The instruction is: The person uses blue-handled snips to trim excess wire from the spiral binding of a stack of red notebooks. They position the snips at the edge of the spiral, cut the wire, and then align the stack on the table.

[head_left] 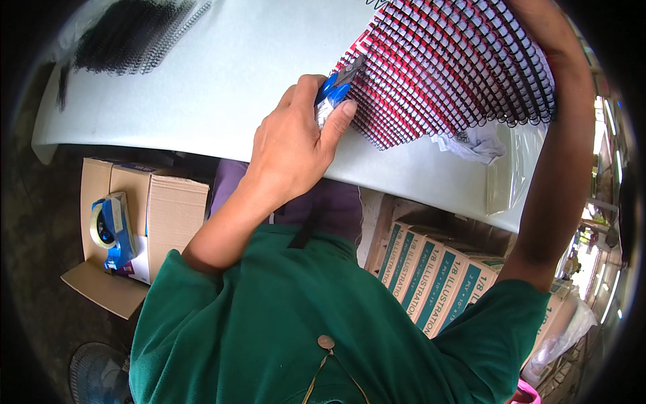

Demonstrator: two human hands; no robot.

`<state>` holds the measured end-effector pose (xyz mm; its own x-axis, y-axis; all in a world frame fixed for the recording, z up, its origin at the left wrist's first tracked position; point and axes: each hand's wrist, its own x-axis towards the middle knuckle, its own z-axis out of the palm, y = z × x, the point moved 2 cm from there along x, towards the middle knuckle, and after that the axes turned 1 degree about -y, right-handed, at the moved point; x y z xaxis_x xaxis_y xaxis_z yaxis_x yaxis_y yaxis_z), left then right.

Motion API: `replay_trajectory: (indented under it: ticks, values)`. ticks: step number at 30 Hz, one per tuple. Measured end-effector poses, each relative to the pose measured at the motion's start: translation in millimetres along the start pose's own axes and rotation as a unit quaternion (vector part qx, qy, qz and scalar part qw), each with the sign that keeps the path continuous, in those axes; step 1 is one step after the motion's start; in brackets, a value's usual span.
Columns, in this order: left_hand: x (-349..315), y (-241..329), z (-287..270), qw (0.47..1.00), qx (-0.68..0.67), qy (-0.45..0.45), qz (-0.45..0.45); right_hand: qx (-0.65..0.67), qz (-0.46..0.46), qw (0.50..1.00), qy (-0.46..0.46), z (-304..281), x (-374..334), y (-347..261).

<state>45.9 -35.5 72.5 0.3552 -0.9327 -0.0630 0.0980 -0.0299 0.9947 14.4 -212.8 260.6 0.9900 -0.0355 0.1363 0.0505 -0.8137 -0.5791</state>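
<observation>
My left hand (pixel 289 141) is closed around pliers (pixel 338 85) with blue handles, their metal jaws pointing up and right. The jaw tip meets the near-left edge of a fanned-out stack of coil-bound booklets (pixel 437 74), red and white with black spiral bindings. My right arm reaches along the right side of this stack. At the upper right, my right hand (pixel 538 23) lies by the far end of the booklets, partly cut off by the picture's edge. Its fingers are out of sight.
A pile of loose black coils (pixel 131 37) lies at the table's far left. Crumpled clear plastic (pixel 515 168) rests near the white table's (pixel 222 87) front right. Below stand an open cardboard box (pixel 176 209) with a tape dispenser (pixel 114 229) and several boxes (pixel 431 276).
</observation>
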Motion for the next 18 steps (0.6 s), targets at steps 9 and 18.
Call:
replay_trajectory:
  ticks: [9, 18]
  values:
    - [4, -7, -4, 0.803, -0.542, -0.227, -0.102, -0.022, 0.046, 0.999, -0.001, -3, -4, -10]
    - [2, -11, -1, 0.944, -0.308, -0.086, -0.075, -0.016, 0.017, 0.999, 0.034, 2, -3, -2]
